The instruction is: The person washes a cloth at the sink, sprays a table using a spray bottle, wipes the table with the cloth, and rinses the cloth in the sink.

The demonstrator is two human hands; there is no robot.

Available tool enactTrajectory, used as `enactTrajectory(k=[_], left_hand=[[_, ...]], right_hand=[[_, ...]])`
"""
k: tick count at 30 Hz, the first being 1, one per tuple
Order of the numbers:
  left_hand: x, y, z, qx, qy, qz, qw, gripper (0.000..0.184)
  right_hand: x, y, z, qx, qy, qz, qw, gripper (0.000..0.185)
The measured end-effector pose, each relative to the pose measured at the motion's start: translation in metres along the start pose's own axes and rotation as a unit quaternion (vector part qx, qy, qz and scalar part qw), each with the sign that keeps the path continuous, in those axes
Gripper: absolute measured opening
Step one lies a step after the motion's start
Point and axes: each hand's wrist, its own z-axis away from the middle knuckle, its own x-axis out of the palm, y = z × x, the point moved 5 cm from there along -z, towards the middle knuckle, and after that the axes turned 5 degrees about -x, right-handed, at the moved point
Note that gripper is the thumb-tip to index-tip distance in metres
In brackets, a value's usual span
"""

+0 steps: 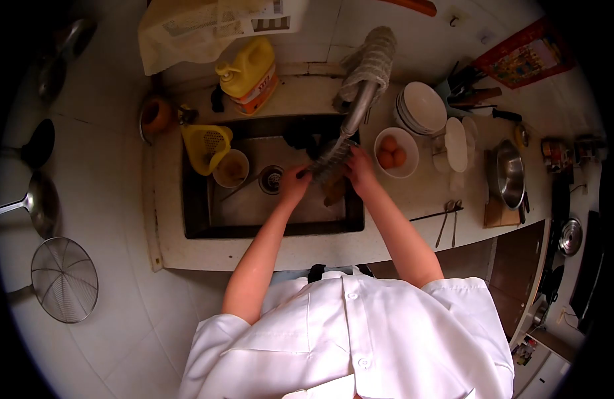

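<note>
Over the sink, my left hand is closed on the near-left end of a dark, ridged, elongated thing whose kind I cannot make out. The fingers of my right hand curl around its other end. Right above it hangs the faucet, its spout reaching down toward the held thing. A brownish lump lies in the basin beneath my hands, partly hidden. Left of my left hand are the drain and a bowl with something brownish inside.
A yellow strainer basket sits at the sink's left corner, with a yellow jug behind. Right of the sink stand a bowl of eggs, stacked white bowls, spoons and a metal bowl. Ladles and a skimmer hang at left.
</note>
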Motion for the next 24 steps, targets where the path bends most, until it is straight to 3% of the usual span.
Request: enactTrajectory(k=[2, 4, 5, 7, 8, 10, 11, 13, 14, 15, 16, 17, 19, 24], left_hand=[[-0.002, -0.006, -0.001, -0.027, -0.008, -0.013, 1.000, 0.034], [0.004, -0.006, 0.001, -0.055, -0.118, 0.093, 0.987, 0.043], [0.006, -0.005, 0.002, -0.057, -0.118, 0.094, 0.987, 0.043], [0.022, -0.013, 0.006, -0.232, -0.117, 0.346, 0.901, 0.052], [0.021, -0.003, 0.008, -0.232, -0.117, 0.346, 0.902, 0.052], [0.022, 0.013, 0.016, -0.327, -0.079, 0.553, 0.762, 0.054], [0.026, 0.016, 0.013, -0.327, -0.079, 0.553, 0.762, 0.054], [0.027, 0.018, -0.002, -0.279, -0.055, 0.464, 0.839, 0.050], [0.032, 0.016, -0.010, -0.280, -0.057, 0.464, 0.838, 0.050], [0.031, 0.010, -0.019, -0.268, -0.037, 0.296, 0.916, 0.054], [0.030, 0.005, -0.025, -0.246, -0.015, 0.118, 0.962, 0.059], [0.037, 0.003, -0.024, -0.247, -0.017, 0.117, 0.962, 0.059], [0.040, 0.017, -0.024, -0.074, 0.070, 0.155, 0.983, 0.060], [0.038, 0.017, -0.026, -0.154, 0.064, 0.089, 0.982, 0.059]], right_hand=[[0.004, -0.001, 0.008, 0.021, 0.007, 0.023, 0.999, 0.023], [0.021, 0.007, 0.017, 0.109, -0.066, -0.134, 0.983, 0.030], [0.025, 0.007, 0.020, 0.111, -0.065, -0.134, 0.983, 0.030], [0.036, 0.007, 0.026, 0.136, -0.082, -0.217, 0.963, 0.034], [0.040, 0.005, 0.030, 0.136, -0.082, -0.217, 0.963, 0.034], [0.047, 0.002, 0.038, 0.147, -0.079, -0.229, 0.959, 0.035], [0.048, 0.009, 0.035, 0.147, -0.079, -0.229, 0.959, 0.035], [0.044, 0.020, 0.024, 0.078, -0.076, -0.160, 0.981, 0.032], [0.048, 0.022, 0.026, 0.078, -0.074, -0.159, 0.981, 0.032], [0.051, 0.014, 0.028, -0.039, -0.057, 0.039, 0.997, 0.032], [0.055, 0.003, 0.032, -0.153, -0.036, 0.234, 0.959, 0.031], [0.055, 0.009, 0.028, -0.152, -0.035, 0.234, 0.960, 0.031], [0.055, 0.017, 0.017, -0.228, -0.048, 0.322, 0.918, 0.032], [0.049, 0.019, 0.005, -0.234, 0.027, 0.350, 0.907, 0.033]])
